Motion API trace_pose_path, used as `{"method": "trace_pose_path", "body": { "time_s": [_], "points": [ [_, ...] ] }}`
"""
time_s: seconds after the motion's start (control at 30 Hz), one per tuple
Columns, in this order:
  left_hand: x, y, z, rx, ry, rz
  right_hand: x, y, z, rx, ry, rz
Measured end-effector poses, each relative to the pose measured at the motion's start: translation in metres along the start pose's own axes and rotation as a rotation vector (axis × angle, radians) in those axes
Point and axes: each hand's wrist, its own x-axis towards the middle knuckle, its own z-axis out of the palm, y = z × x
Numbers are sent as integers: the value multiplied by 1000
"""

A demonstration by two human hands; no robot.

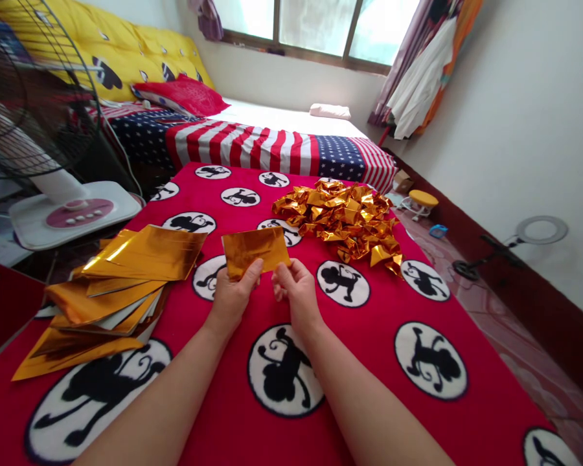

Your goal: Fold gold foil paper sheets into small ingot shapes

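A sheet of gold foil paper is held up above the red cloth, roughly in the middle of the view. My left hand grips its lower left part, thumb across the front. At its lower right corner, my right hand pinches the paper between thumb and fingers. To the left lies a loose stack of flat gold foil sheets, some showing pale undersides. Beyond my right hand is a heap of folded gold foil pieces.
The red cloth with black monkey prints covers the surface. A fan stands at the left. Behind is a bed with a flag-patterned cover. At the right, a yellow stool and a ring light stand on the floor.
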Motion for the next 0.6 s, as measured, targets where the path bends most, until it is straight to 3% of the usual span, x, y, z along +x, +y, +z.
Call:
{"method": "trace_pose_path", "body": {
  "time_s": [0.1,0.2,0.37,0.43,0.6],
  "points": [
    [-5,3,3,84,-92,6,-5,3,6,-30,-37,-32],
    [-1,3,-2,146,-91,26,-1,2,0,-16,18,-54],
    [17,0,-18,-96,170,52,12,-4,-19,98,204,-72],
    [20,0,-22,-198,199,31,13,-6,-22,116,209,-79],
    [16,3,-21,-201,-31,-91,5,-6,-18,-52,-10,-37]
  ]
}}
